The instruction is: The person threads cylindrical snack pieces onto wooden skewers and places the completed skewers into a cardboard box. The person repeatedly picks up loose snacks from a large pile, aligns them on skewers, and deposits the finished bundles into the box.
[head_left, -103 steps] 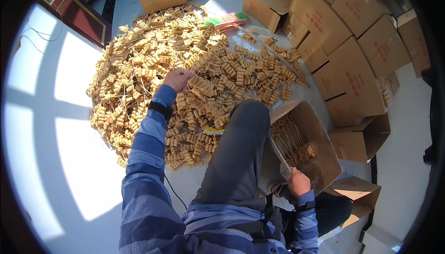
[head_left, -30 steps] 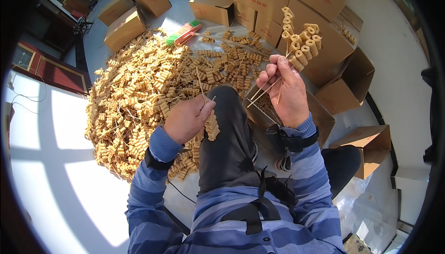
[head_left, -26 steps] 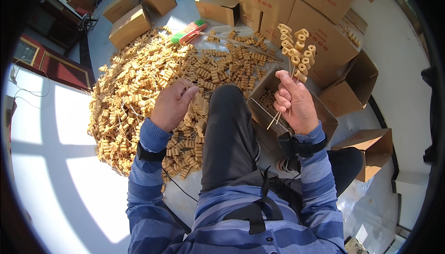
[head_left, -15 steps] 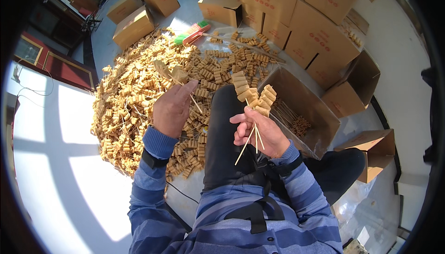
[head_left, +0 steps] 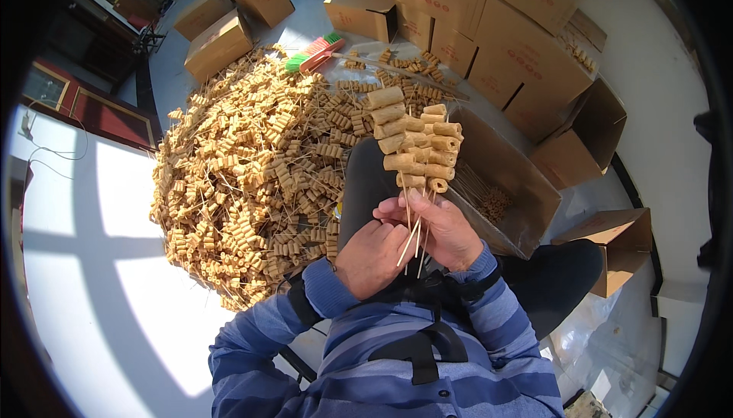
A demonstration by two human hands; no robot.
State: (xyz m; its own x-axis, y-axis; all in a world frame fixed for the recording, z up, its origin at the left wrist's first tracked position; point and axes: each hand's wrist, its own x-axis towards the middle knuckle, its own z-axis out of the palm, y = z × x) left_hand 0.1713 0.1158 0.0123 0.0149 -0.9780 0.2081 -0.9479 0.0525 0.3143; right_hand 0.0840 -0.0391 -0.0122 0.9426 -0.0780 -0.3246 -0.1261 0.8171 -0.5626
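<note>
A bunch of skewers [head_left: 420,143], each threaded with tan, hollow tube-shaped pieces, stands upright above my lap. My right hand [head_left: 452,236] is closed round the thin sticks below the pieces. Beside it, my left hand [head_left: 372,258] is closed too, its fingers at the sticks on the bunch's left side. The bare stick ends poke out below between both hands. To my left spreads a big heap of similar skewers [head_left: 244,166]. Right of my knee, an open carton [head_left: 519,181] has several skewers [head_left: 489,203] lying inside.
A broom with red and green bristles [head_left: 314,53] lies at the heap's far edge, its handle running right. Stacked cartons [head_left: 504,59] line the back right. Open boxes [head_left: 611,246] stand at the right, and more cartons [head_left: 217,44] stand far left.
My left hand has come from the heap to my right hand, bringing skewers with it. The bunch is now fuller, and my hands are together over my lap.
</note>
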